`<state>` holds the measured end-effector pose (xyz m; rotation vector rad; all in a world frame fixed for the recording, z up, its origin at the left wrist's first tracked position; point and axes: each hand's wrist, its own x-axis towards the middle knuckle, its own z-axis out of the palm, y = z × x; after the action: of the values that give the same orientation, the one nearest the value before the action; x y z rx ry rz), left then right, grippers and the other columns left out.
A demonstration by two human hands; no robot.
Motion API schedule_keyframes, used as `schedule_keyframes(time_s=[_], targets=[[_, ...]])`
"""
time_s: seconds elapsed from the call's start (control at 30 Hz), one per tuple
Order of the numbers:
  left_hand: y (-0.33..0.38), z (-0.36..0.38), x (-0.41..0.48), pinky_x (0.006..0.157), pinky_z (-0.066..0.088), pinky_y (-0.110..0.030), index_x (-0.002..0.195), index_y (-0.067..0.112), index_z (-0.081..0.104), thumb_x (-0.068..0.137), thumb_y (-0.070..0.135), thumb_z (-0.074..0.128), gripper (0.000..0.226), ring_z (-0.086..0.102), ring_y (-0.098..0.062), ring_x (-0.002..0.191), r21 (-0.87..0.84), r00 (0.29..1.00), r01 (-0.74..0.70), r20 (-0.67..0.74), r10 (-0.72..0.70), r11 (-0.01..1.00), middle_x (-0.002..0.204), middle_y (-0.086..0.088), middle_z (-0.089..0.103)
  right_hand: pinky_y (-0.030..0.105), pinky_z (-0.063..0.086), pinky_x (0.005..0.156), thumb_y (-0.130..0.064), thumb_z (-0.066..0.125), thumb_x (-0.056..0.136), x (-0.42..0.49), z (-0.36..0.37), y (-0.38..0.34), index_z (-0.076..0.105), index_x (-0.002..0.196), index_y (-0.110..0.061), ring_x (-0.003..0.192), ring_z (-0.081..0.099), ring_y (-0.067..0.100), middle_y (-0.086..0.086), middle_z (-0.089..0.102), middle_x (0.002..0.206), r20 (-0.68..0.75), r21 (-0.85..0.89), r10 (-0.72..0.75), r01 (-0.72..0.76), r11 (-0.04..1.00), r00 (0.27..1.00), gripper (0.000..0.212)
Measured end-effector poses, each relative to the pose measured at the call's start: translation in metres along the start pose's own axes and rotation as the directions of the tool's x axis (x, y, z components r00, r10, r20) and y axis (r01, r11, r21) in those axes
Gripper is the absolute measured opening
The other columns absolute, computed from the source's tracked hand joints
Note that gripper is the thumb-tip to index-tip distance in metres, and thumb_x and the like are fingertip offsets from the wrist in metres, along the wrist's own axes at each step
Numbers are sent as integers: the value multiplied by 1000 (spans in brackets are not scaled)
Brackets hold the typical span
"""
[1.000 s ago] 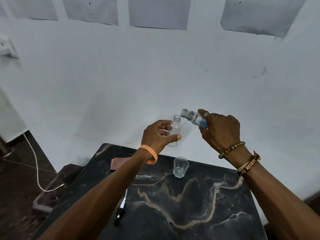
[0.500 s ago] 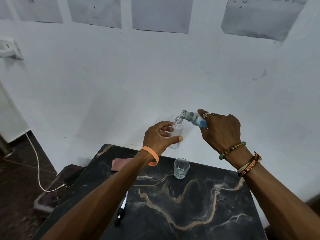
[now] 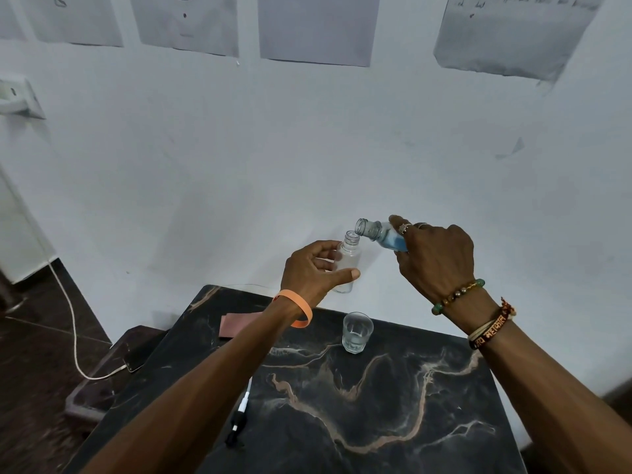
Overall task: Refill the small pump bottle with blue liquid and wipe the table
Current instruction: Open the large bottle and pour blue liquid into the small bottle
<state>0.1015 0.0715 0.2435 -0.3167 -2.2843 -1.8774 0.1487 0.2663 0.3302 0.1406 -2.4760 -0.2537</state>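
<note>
From the head camera, the left hand (image 3: 318, 271) grasps the small clear bottle (image 3: 347, 265) around its body, thumb across the front and fingers behind. It holds the bottle upright in the air beyond the far edge of the dark marbled surface (image 3: 376, 422). The bottle's threaded neck is open, with no pump fitted, and no pump head is in sight. Its inside looks clear or faintly cloudy, with no blue in it.

The right hand (image 3: 434, 254) is wrapped around a second, uncapped bottle (image 3: 376, 232), tilted so its mouth sits just above and beside the small bottle's opening. The blue liquid (image 3: 393, 241) lies in the part of that bottle nearest the fingers and has not reached the neck. No stream is visible.

By my reading, the refill is at its very start: the mouths are lined up, but nothing has gone across. The pour, refitting the pump and the whole wipe of the surface remain.

On the surface stand a small glass (image 3: 357, 331) with a little clear liquid, a marker pen (image 3: 239, 413) near the left forearm, and a flat pinkish piece (image 3: 236, 325) at the far left corner. It may serve for wiping, though I cannot tell what it is. No spill shows on the surface.
</note>
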Motion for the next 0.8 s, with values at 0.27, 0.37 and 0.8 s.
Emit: schedule_keyframes(time_s=[0.27, 0.37, 0.8], targets=[[-3, 1, 1, 72, 57, -21, 110, 34, 66, 57, 45, 89, 59, 69, -4, 83, 8, 1000, 6, -5, -6, 1000, 98, 16, 71, 32, 38, 60, -22, 63, 84, 1, 1, -1, 56, 131, -22, 60, 61, 31, 7, 70, 78, 31, -13, 0, 0, 1000, 1000, 48], [-3, 0, 1, 71, 56, -20, 110, 34, 66, 58, 45, 89, 58, 69, -4, 83, 9, 1000, 4, -4, -4, 1000, 98, 16, 71, 32, 36, 59, -20, 65, 83, 2, 1, -1, 58, 130, -21, 58, 60, 31, 7, 70, 77, 28, -10, -2, 3, 1000, 1000, 48], [-5, 0, 3, 68, 55, -15, 102, 43, 65, 54, 51, 88, 54, 67, 3, 80, 10, 1000, -8, -14, 8, 1000, 93, 23, 69, 33, 37, 66, -20, 55, 88, 5, 1, -3, 49, 137, -24, 69, 63, 30, 5, 70, 85, 72, -74, -11, 16, 997, 997, 50]])
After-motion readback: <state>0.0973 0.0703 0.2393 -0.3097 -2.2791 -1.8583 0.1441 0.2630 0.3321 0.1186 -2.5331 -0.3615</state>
